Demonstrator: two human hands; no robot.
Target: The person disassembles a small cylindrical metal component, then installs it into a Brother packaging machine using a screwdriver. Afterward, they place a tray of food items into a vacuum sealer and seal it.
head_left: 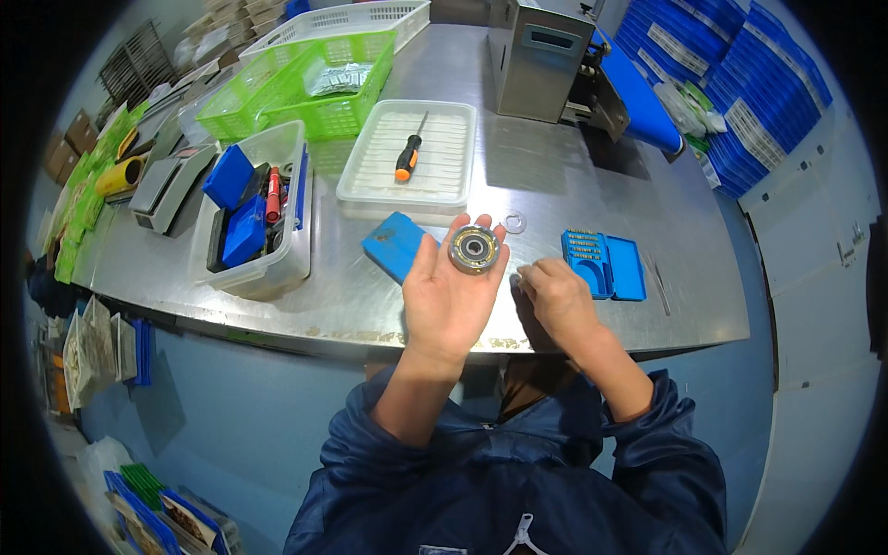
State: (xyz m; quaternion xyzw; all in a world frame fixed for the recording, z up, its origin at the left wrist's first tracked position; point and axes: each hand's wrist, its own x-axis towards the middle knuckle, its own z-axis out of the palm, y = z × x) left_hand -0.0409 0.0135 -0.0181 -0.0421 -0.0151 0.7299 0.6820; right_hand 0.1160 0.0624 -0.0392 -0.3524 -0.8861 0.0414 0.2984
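While the left hand point(453, 291) lies palm-up, fingers cradling a ball bearing point(474, 249) for inspection, the right hand point(555, 296) rests curled on the tabletop point(555, 176), holding nothing visible, beside the bearing.

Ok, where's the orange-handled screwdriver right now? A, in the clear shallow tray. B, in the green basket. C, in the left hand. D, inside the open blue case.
A: the screwdriver lies alone in the clear shallow tray; the left hand holds a round bearing instead.
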